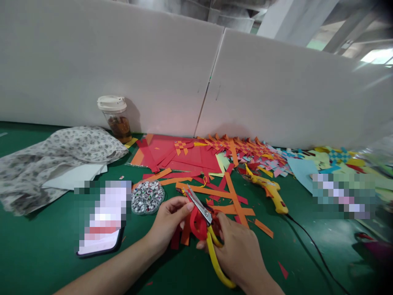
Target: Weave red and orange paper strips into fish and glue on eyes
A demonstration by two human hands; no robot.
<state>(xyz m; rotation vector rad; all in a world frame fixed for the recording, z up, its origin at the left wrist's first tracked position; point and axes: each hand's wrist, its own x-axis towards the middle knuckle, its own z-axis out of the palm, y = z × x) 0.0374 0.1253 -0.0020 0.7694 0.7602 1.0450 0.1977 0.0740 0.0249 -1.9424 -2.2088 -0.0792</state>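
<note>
In the head view, my left hand (pixel 173 217) pinches red and orange paper strips between thumb and fingers. One red paper strip (pixel 196 227) curls in a loop between my hands. My right hand (pixel 238 241) grips scissors (pixel 211 235) with yellow handles, and some paper lies against its fingers. The metal blades point up and left, close to my left fingertips and over the strips; whether paper is between them I cannot tell. Just beyond the blades lie loose orange strips (pixel 208 190) and red strips.
A clear container of googly eyes (pixel 149 196) and a phone (pixel 102 221) lie at left. Behind stand a lidded cup (pixel 115 119) and a patterned cloth (pixel 70 147). Woven paper fish (pixel 242 149) are heaped at the white partition. A yellow glue gun (pixel 270 192) trails its cord at right.
</note>
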